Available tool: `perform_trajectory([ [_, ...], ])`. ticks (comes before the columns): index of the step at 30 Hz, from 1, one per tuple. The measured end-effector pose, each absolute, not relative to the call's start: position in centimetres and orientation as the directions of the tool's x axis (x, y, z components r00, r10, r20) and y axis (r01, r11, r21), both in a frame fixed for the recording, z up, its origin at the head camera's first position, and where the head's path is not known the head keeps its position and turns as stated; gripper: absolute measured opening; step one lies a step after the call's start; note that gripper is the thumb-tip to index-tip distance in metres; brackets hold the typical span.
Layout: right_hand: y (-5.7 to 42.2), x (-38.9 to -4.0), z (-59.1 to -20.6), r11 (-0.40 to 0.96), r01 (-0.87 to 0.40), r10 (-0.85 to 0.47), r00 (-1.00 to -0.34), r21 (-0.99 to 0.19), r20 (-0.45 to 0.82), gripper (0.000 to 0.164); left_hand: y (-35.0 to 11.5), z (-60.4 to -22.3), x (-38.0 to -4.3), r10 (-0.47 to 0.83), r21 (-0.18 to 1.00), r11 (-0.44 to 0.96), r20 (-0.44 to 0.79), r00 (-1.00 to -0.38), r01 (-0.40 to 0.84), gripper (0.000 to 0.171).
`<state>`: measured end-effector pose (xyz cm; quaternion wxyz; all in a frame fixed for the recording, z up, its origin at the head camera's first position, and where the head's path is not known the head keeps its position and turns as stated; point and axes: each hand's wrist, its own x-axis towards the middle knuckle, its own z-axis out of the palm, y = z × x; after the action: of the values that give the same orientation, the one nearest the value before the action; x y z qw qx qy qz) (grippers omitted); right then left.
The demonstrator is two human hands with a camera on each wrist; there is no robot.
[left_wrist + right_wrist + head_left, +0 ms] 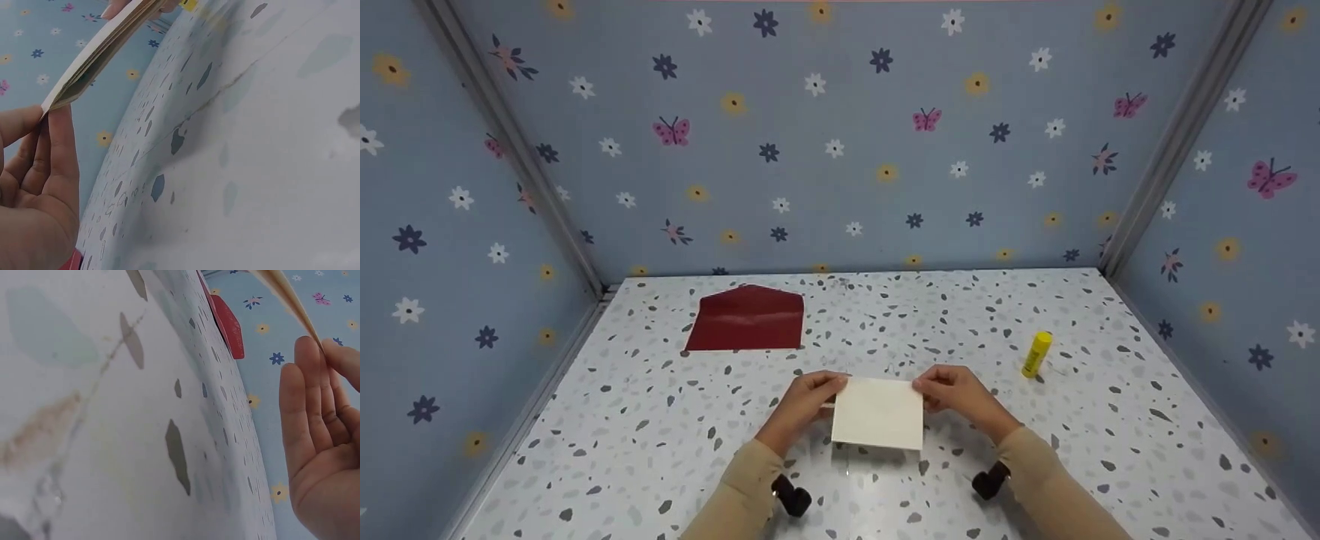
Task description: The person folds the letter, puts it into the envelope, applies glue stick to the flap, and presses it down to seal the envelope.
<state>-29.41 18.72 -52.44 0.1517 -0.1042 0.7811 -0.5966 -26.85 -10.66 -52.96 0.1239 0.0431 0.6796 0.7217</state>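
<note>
A cream sheet of folded paper (pixel 878 414) is held up off the table between both hands. My left hand (pixel 808 405) pinches its far left corner between thumb and fingers. At the far right corner, my right hand (pixel 962 395) grips it the same way. In the left wrist view, several layers show along the edge of the folded paper (pixel 93 59), with the left hand (pixel 42 180) at its corner. The right wrist view has the right hand (pixel 326 433) pinching the thin paper edge (pixel 289 301).
A dark red envelope (pixel 750 322) with its flap raised lies at the back left of the speckled table (pixel 645 442). To the right is a yellow glue stick (pixel 1037 355). Flower-patterned panels (pixel 840 150) enclose the table at the back and sides.
</note>
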Motion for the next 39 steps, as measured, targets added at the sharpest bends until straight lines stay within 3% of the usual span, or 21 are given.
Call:
perform_trajectory([
  [16,18.4,-29.4,-52.4,0.262,-0.008,-0.404,-0.909,-0.965,-0.103,0.034,-10.0,-52.9,-27.0,0.223,0.989,-0.081,-0.104,-0.969,-0.125,0.038],
  [24,18.6,-29.6,-52.2,0.169,0.016,-0.312,-0.948,-0.986,-0.069,0.039,-9.5,-53.2,-26.7,0.271,0.982,-0.034,-0.169,-0.947,-0.185,0.052],
  [34,18.1,-29.7,-52.1,0.13,0.071,-0.225,-0.969,-0.989,-0.099,0.032,-8.1,-53.3,-26.0,0.314,0.979,-0.015,-0.19,-0.93,-0.205,0.053],
  [39,17.7,-28.9,-51.0,0.123,0.068,-0.231,-0.968,-0.99,-0.096,0.029,-7.6,-53.3,-26.0,0.311,0.983,-0.008,-0.173,-0.935,-0.184,0.043],
])
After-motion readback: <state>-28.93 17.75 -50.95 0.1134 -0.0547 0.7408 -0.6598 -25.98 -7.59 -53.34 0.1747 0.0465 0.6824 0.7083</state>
